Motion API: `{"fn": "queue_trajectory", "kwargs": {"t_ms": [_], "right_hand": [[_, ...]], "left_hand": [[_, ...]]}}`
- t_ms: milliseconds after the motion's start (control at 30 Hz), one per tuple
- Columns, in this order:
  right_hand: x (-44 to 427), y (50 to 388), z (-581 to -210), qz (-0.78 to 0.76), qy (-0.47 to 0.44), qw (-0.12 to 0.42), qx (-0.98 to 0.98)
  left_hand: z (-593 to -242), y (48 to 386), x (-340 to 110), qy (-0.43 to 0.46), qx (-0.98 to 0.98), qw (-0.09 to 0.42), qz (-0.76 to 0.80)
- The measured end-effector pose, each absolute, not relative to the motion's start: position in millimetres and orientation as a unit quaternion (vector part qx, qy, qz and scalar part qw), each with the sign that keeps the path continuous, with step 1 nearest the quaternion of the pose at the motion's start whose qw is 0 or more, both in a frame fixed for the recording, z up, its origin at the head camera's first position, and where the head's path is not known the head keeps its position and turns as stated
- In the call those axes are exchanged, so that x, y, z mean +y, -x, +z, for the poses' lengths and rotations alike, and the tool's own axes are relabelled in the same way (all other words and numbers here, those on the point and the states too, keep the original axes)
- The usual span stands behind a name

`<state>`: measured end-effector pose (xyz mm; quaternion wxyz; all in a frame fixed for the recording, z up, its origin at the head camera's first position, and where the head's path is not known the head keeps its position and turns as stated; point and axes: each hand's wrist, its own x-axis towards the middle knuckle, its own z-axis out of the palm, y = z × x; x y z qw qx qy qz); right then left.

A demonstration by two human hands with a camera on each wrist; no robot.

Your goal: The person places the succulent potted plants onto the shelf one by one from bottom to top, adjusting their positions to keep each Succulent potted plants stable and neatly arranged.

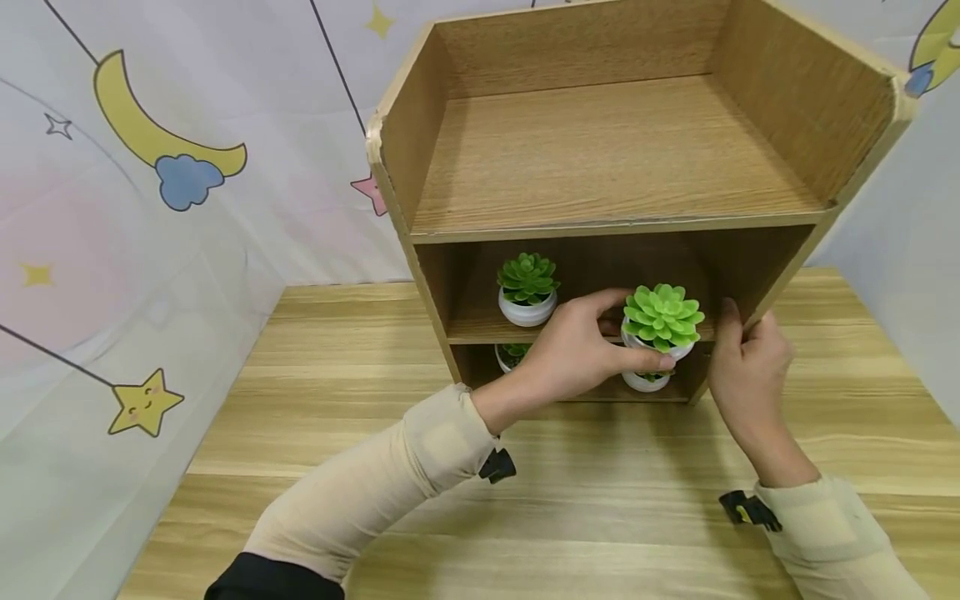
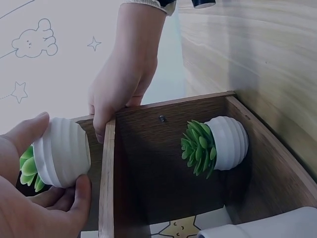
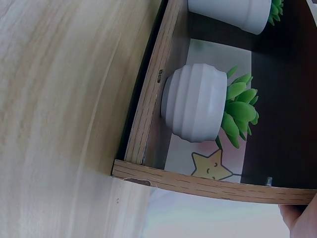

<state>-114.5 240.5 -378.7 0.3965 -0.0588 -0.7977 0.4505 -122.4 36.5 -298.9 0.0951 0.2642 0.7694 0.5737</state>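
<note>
My left hand (image 1: pixel 577 346) holds a potted succulent (image 1: pixel 663 317) by its white ribbed pot, thumb on the near side, in front of the right half of the shelf's middle tier. In the left wrist view this pot (image 2: pixel 62 151) sits between thumb and fingers, just above the lower board. My right hand (image 1: pixel 750 367) grips the right side panel of the wooden shelf (image 1: pixel 615 158), thumb on the inner face. A second succulent (image 1: pixel 527 287) stands at the left of the middle tier. On the bottom tier are two more, one partly behind my left wrist, the other (image 3: pixel 195 104) beneath the held pot.
The shelf stands on a wood-grain table (image 1: pixel 315 367), against a pale cloth backdrop (image 1: pixel 300 208) printed with moons and stars. Raised side panels and a back panel border its top tier. A dark clip (image 1: pixel 750 510) is on my right sleeve.
</note>
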Motion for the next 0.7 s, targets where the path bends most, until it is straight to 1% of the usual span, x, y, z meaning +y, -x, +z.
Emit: {"fn": "queue_trajectory", "kwargs": {"t_ms": [167,700], "right_hand": [[240.5,115.1,-379.0,0.452,0.059,0.399,-0.795],[240.0,113.8,-378.4,0.453,0.058,0.395,-0.797]], "left_hand": [[-297.8,124.6,38.3,-0.264,0.781,0.080,0.560],[-298.0,131.0,42.7,-0.227,0.792,0.090,0.560]]}}
